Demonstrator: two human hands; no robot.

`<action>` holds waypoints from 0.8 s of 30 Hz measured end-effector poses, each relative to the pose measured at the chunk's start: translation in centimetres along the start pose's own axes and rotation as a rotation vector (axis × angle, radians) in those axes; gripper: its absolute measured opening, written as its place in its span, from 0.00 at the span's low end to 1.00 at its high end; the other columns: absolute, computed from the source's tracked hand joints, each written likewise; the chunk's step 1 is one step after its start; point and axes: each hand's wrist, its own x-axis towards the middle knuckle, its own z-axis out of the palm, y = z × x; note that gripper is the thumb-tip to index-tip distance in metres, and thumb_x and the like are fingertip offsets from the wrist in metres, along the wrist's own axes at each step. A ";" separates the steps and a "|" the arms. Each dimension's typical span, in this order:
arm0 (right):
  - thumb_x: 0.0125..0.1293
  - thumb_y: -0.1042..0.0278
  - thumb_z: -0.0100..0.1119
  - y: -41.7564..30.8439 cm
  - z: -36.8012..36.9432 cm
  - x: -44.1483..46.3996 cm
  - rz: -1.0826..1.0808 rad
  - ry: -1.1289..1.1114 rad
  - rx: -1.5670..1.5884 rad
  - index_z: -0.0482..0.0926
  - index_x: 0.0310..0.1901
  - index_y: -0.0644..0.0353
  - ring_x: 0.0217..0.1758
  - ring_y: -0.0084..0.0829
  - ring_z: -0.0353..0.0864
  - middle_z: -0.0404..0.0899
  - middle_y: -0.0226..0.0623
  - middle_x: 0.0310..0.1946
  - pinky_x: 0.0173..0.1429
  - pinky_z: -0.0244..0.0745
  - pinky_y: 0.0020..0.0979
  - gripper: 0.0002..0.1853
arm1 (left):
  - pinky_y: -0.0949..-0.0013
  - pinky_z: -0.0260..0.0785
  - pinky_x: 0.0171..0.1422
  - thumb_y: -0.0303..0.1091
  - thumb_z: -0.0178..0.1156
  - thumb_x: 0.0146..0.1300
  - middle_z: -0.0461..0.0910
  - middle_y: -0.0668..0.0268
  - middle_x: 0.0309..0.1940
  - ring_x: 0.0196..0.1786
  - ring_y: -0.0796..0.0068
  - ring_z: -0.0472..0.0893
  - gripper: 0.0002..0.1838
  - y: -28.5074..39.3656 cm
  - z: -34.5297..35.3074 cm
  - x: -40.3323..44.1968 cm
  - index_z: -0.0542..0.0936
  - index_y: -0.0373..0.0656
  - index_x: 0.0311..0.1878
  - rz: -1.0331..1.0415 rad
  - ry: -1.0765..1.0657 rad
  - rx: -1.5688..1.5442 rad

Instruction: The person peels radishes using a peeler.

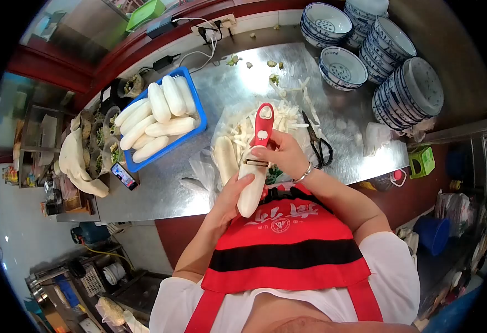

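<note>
A long white radish [249, 197] is held in my left hand [233, 194], its lower end near the red apron. My right hand [283, 154] grips a red-handled peeler [264, 125], whose blade lies at the radish's upper end. Another white radish [225, 158] rests just left of the held one, beside a heap of pale peelings [243, 125] on a clear plastic bag. Black-handled scissors [322, 150] lie to the right of my right hand. At the left, a blue tray [202, 114] holds several white radishes [158, 102].
Stacked blue-and-white bowls [340, 65] stand at the back right of the metal table [154, 202]. A phone [123, 176] leans near the left side, by bags of greens [112, 152]. Cables [213, 47] run along the back wall. Scraps lie behind the peelings.
</note>
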 end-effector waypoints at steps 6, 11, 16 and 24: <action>0.56 0.66 0.69 1.8 -1.5 2.5 0.086 0.179 0.205 0.81 0.41 0.65 0.37 0.19 0.78 0.82 0.29 0.35 0.44 0.71 0.23 0.14 | 0.68 0.78 0.41 0.39 0.54 0.66 0.78 0.56 0.41 0.39 0.68 0.81 0.25 -0.1 -0.8 -1.2 0.64 0.36 0.62 0.041 0.005 0.059; 0.53 0.66 0.72 4.2 -2.2 3.5 0.325 0.179 0.333 0.82 0.36 0.62 0.25 0.16 0.73 0.80 0.27 0.28 0.30 0.65 0.20 0.12 | 0.68 0.78 0.41 0.39 0.55 0.66 0.78 0.55 0.40 0.38 0.68 0.81 0.26 -0.1 -1.5 -1.3 0.63 0.36 0.62 0.013 0.022 0.139; 0.52 0.66 0.73 4.7 -2.2 3.7 0.344 0.193 0.324 0.82 0.34 0.61 0.21 0.15 0.68 0.79 0.26 0.24 0.25 0.59 0.21 0.11 | 0.66 0.78 0.41 0.37 0.53 0.66 0.78 0.54 0.38 0.37 0.66 0.81 0.25 -0.6 -2.3 -1.4 0.63 0.35 0.62 -0.015 0.000 0.075; 0.50 0.61 0.70 8.9 -9.4 4.4 0.011 0.513 -0.758 0.82 0.34 0.64 0.28 0.27 0.81 0.83 0.39 0.27 0.35 0.74 0.30 0.15 | 0.69 0.76 0.40 0.30 0.59 0.59 0.77 0.57 0.40 0.38 0.69 0.81 0.31 0.6 -1.4 -4.6 0.62 0.36 0.65 0.041 0.020 0.084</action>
